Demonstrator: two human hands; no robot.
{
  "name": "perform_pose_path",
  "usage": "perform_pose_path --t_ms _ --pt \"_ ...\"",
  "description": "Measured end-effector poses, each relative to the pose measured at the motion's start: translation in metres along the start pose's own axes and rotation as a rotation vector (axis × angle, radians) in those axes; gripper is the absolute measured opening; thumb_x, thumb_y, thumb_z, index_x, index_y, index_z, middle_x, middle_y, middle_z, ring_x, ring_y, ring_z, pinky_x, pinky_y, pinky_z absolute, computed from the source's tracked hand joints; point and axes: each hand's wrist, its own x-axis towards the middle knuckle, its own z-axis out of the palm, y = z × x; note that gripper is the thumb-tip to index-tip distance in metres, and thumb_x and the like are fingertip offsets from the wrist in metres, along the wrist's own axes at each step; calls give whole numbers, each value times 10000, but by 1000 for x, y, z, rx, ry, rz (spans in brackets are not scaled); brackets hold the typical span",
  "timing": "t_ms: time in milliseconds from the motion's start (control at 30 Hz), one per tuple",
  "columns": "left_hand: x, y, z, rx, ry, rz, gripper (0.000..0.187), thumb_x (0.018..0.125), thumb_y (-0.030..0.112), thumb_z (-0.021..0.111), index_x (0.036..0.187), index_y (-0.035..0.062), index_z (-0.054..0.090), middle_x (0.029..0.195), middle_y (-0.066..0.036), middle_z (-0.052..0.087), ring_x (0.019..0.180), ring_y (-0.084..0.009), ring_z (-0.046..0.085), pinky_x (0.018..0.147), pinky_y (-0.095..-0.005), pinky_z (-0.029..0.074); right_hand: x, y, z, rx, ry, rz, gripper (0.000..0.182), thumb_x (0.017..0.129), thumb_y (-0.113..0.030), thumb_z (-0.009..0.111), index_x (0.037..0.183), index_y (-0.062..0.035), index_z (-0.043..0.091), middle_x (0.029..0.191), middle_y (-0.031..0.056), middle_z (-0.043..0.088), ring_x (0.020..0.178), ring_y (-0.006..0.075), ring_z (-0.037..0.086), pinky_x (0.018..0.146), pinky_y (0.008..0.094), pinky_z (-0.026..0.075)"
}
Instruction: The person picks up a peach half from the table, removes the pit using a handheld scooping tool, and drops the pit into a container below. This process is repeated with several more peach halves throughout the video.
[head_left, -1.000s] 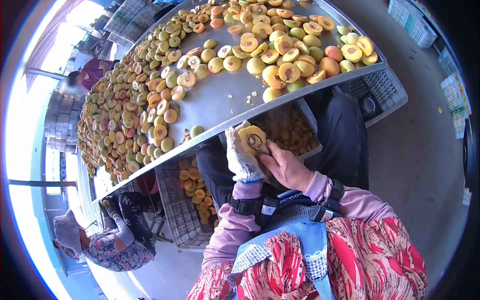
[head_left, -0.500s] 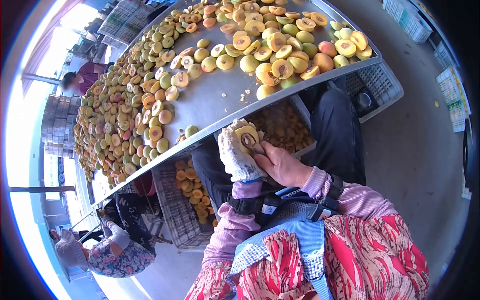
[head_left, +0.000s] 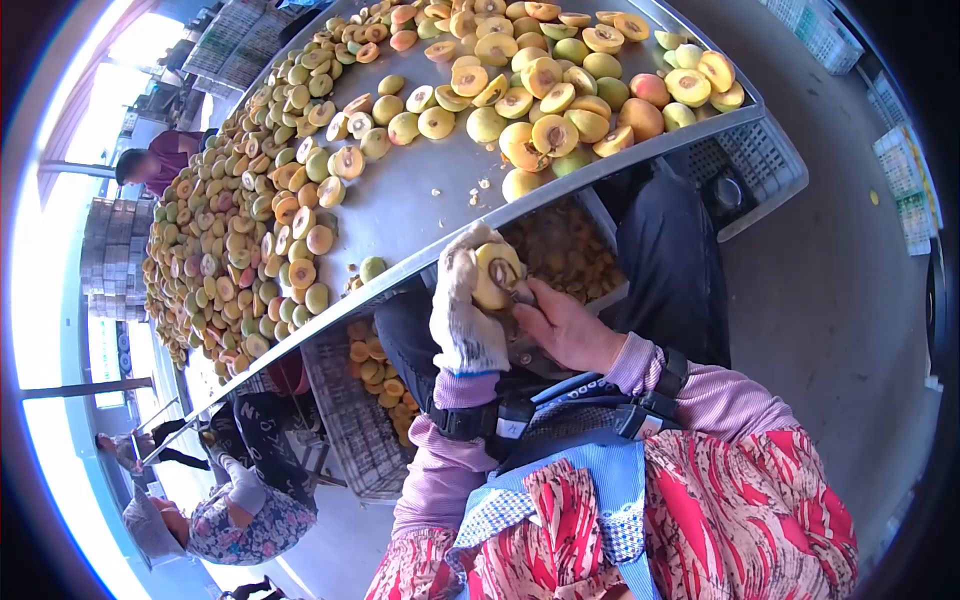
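My left hand (head_left: 460,318), in a white knitted glove, is wrapped round a yellow peach half (head_left: 487,268) with its cut face turned toward my right hand. Bare and closed, my right hand (head_left: 572,328) grips a small pitting tool (head_left: 521,293). The tool's curved metal end is at the pit hollow of the peach; its handle is mostly hidden in my fingers. Both hands are close together over my lap, just in front of the metal table's edge. Below them a crate (head_left: 606,222) holds many pieces of pit and fruit scraps.
Halved peaches (head_left: 235,230) cover much of the metal table (head_left: 400,215), heaped at the left and far side. A grey crate (head_left: 345,425) of peach halves stands under the table at left. Another crate (head_left: 770,165) is at right. Co-workers (head_left: 245,515) are at the left.
My hands have shifted slightly left, and the peach half has turned a little in the glove, with the tool still at its cut face. A co-worker at lower left has changed posture.
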Motion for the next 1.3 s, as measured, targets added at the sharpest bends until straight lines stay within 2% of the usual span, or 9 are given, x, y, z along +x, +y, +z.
perform_pose_path --t_ms 133,200,267,300,800,1000,1067,1233,1300 --pt "-2 -7 -6 402 -54 204 550 870 391 533 1265 26 421 1169 -153 510 957 -261 545 799 -381 485 5 -14 -13 708 -208 420 275 940 -366 446 1058 -118 438 586 -32 369 375 46 296 317 207 229" --pt "1 -7 -4 97 63 31 557 870 439 513 1238 26 448 1112 -158 541 928 -264 555 791 -377 486 10 2 -17 701 -285 433 275 939 -340 457 1019 -77 442 604 17 439 431 96 396 377 265 344" --pt "3 -6 -8 -212 180 -139 573 870 487 492 1211 27 476 1054 -162 572 900 -268 565 784 -374 487 10 8 -13 -104 39 -108 298 928 -300 469 967 -5 456 788 199 585 685 352 596 613 395 462" --pt "5 -6 -14 -229 170 -211 582 870 518 464 1177 26 505 986 -162 593 872 -268 572 770 -373 490 7 3 -18 -149 -54 -68 306 924 -285 473 1016 6 452 836 250 591 823 424 574 686 430 456" --pt "-6 8 -18 -43 201 -491 584 869 527 438 971 -23 607 914 -158 637 771 -269 608 690 -377 517 3 1 -13 -278 -272 -41 330 916 -270 481 1080 13 439 831 240 612 834 409 591 703 419 467" --pt "1 28 -20 96 105 -718 585 897 529 402 998 -18 583 899 -168 629 746 -256 618 665 -348 532 3 19 -6 -309 -144 -394 362 931 -308 461 1133 -9 436 683 152 582 551 240 592 531 332 463" --pt "6 30 -20 43 -97 -545 662 890 578 337 1150 -2 521 932 -164 618 769 -275 617 689 -380 530 0 -16 -17 285 -378 285 334 940 -356 446 1082 -54 455 600 44 479 408 108 446 374 251 375" --pt "-18 -30 -23 423 83 349 624 907 505 420 1328 52 337 1295 -125 405 1089 -240 489 879 -405 466 7 -14 -6 737 -376 442 262 945 -376 437 931 -116 412 568 -31 377 384 43 339 322 202 295" --pt "-14 -27 -14 304 239 287 598 889 522 450 1250 46 430 1175 -134 509 952 -247 556 806 -397 498 3 -10 0 665 -409 380 242 951 -357 432 954 -115 426 564 -30 369 397 46 340 341 202 308"
